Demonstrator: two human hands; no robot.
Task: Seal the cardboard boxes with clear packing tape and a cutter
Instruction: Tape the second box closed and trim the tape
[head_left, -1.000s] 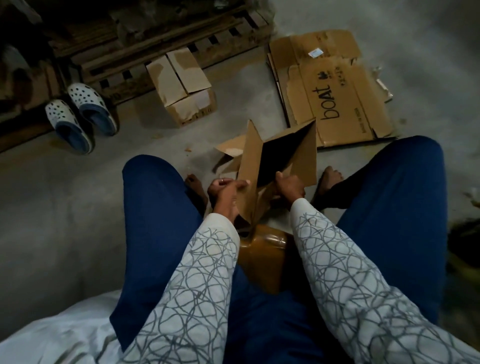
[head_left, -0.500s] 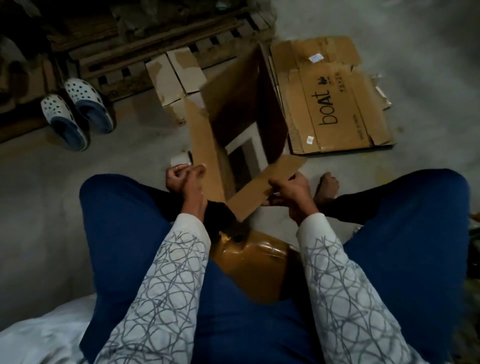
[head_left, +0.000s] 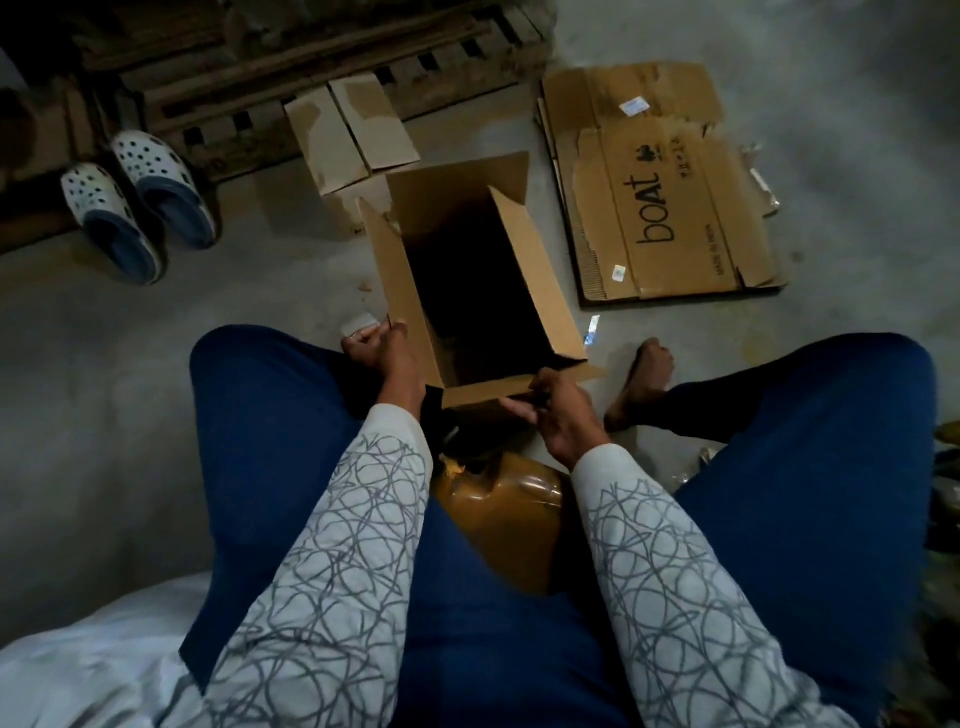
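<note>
Gripping with the left hand (head_left: 382, 348), fingers curled on the near corner of the box's (head_left: 535, 280) left flap; pinching the near flap at its right end with the right hand (head_left: 558, 415). Between the two grips, the box itself, mouth-up on the floor (head_left: 104, 364), all four flaps open, no tape on them.

Could fold askew if pulled harder at the left grip than at the right: thin board, likely to crease off the score line and leave a gap hard to bridge with tape. Just beyond the left fingers, a pale scrap (head_left: 358, 325), maybe tape, too small to tell; easily lost under the box if shoved. Could tip away from both grips, being tall and held only by its flaps. Below the right grip, in the lap, a glossy brown lump (head_left: 509, 499), not identifiable. No cutter in sight, so probably a search for one later.

Bare grey concrete, dim. Far left of the grips, a pair of clogs (head_left: 166, 187); beyond them, a wooden pallet (head_left: 311, 67); beyond the left grip, a carton (head_left: 353, 130) with flaps folded shut; beyond and right of the right grip, flattened cardboard (head_left: 675, 218); beside the right grip, a bare foot (head_left: 647, 374).
</note>
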